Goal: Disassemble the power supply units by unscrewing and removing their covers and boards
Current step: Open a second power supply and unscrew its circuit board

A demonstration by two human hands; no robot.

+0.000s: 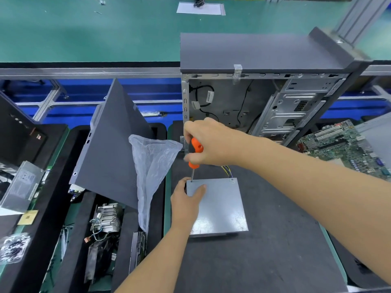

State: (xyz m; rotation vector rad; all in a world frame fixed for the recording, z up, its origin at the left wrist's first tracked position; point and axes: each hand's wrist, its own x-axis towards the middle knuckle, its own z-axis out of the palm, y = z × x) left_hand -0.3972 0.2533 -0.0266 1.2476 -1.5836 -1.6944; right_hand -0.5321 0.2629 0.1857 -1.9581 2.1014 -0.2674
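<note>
A grey metal power supply [218, 206] lies flat on the dark mat [264, 256] covering the tabletop, at lower centre of the frame. The left hand [186, 199] rests on its left edge, thumb flat on the top cover, fingers wrapped over the side and hidden from view. The right hand [208, 142] is closed round the orange handle of a screwdriver [195, 152]; much of the handle is covered by the fingers. The shaft stands nearly upright, its tip at the cover's upper-left corner, apparently in a screw, though the screw itself is too small to confirm. Coloured wires [226, 170] show beyond the unit's far edge, largely hidden under the right forearm. An open computer case [264, 89] stands behind. A circuit board [338, 146] at right is partly cut off. A clear plastic bag [151, 166] hangs left of centre.
</note>
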